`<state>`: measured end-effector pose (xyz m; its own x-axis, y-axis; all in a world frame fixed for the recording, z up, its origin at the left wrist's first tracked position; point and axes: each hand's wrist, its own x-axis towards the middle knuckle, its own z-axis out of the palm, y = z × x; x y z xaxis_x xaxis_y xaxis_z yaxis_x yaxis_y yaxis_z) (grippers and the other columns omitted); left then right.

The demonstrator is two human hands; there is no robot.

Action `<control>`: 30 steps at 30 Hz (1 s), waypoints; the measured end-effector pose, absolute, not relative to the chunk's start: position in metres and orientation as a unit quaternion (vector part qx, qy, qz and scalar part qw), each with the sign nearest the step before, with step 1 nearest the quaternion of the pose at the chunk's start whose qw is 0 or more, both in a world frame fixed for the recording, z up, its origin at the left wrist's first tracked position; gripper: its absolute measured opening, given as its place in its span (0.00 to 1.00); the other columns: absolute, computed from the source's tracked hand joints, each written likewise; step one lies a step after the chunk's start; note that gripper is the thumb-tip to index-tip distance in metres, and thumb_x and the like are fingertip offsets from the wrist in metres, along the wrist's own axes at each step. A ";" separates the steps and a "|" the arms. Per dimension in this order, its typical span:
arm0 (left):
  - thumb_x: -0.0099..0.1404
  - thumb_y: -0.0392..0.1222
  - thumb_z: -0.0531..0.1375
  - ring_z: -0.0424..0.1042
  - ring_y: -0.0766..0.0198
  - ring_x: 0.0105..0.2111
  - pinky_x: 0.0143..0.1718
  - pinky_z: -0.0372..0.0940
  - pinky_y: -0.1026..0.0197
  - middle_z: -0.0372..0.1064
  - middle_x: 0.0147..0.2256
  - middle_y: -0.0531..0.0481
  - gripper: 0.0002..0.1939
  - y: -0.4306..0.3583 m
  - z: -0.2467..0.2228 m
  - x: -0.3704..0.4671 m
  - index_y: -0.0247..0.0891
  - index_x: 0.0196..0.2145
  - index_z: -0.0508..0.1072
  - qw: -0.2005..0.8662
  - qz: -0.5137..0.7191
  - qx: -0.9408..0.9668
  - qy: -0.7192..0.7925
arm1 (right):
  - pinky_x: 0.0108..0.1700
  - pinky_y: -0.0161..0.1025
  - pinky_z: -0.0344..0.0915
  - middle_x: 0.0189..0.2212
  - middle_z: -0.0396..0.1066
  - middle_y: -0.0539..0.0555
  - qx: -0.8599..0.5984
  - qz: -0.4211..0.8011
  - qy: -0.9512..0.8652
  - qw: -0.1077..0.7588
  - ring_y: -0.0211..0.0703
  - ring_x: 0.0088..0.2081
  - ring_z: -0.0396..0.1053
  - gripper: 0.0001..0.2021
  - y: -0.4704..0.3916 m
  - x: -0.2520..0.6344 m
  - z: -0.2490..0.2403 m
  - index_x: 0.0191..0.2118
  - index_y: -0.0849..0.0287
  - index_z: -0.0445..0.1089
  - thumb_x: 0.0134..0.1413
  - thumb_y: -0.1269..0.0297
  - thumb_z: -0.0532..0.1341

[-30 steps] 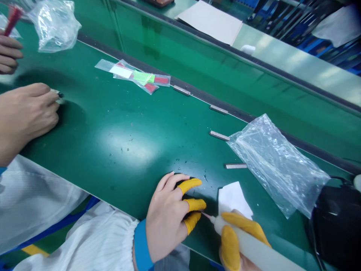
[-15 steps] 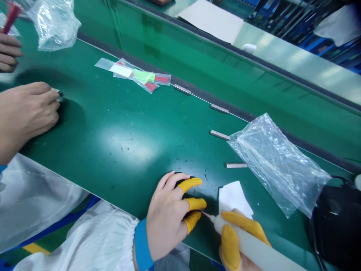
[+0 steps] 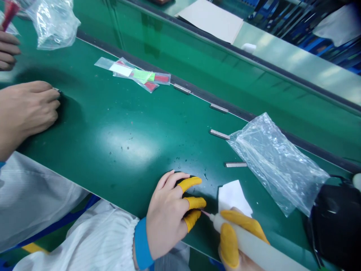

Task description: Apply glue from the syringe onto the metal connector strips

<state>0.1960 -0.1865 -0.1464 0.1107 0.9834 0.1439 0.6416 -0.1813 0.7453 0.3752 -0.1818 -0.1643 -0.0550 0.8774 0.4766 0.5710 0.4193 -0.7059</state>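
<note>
My left hand (image 3: pixel 169 210) rests low on the green worktop (image 3: pixel 158 139), wearing yellow finger cots on the thumb and two fingers. Thumb and fingertips are drawn together over a small piece that I cannot make out. In my right hand (image 3: pixel 239 241), also with yellow finger cots, is a whitish glue bottle (image 3: pixel 254 246) with a thin pink needle tip. That tip points left and reaches the fingertips of my left hand. Just beyond the bottle lies a piece of white paper (image 3: pixel 234 197), partly covered by my right hand.
Several pin connectors, one of them here (image 3: pixel 235 164), lie near a clear plastic bag (image 3: pixel 276 162). A black case (image 3: pixel 335 222) stands at the right. Labelled plastic sleeves (image 3: pixel 135 73) lie along the back ledge. At the left, a co-worker's hand (image 3: pixel 31 107) bears on the worktop.
My hands and the bottle hold nearly the same position. The small piece at the co-worker's fingertips shows less than before. The whole view has shifted slightly.
</note>
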 end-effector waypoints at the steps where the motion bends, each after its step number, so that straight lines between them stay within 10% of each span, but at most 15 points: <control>1: 0.60 0.41 0.64 0.63 0.53 0.53 0.57 0.57 0.42 0.72 0.48 0.55 0.08 -0.186 -0.146 0.196 0.51 0.38 0.78 0.264 0.324 0.697 0.583 | 0.21 0.34 0.60 0.25 0.70 0.50 -0.510 0.169 -0.711 0.453 0.37 0.20 0.66 0.05 -0.182 0.377 -0.165 0.31 0.59 0.71 0.57 0.66 0.60; 7: 0.60 0.39 0.64 0.64 0.53 0.53 0.57 0.57 0.42 0.72 0.49 0.55 0.08 -0.188 -0.145 0.197 0.50 0.38 0.78 0.260 0.318 0.699 0.585 | 0.20 0.39 0.60 0.24 0.70 0.53 -0.488 0.160 -0.683 0.520 0.43 0.21 0.67 0.25 -0.179 0.384 -0.178 0.31 0.58 0.71 0.64 0.48 0.44; 14: 0.60 0.40 0.64 0.62 0.54 0.54 0.60 0.54 0.44 0.71 0.51 0.57 0.11 -0.188 -0.146 0.191 0.49 0.42 0.76 0.274 0.304 0.711 0.572 | 0.21 0.37 0.61 0.24 0.71 0.51 -0.513 0.113 -0.681 0.510 0.40 0.21 0.66 0.10 -0.178 0.370 -0.169 0.29 0.59 0.71 0.50 0.56 0.64; 30: 0.62 0.36 0.61 0.63 0.55 0.54 0.61 0.54 0.43 0.72 0.49 0.56 0.09 -0.187 -0.145 0.194 0.48 0.39 0.76 0.278 0.325 0.698 0.575 | 0.19 0.40 0.62 0.20 0.68 0.50 -0.472 0.211 -0.731 0.445 0.42 0.18 0.65 0.11 -0.182 0.375 -0.172 0.22 0.54 0.62 0.49 0.61 0.63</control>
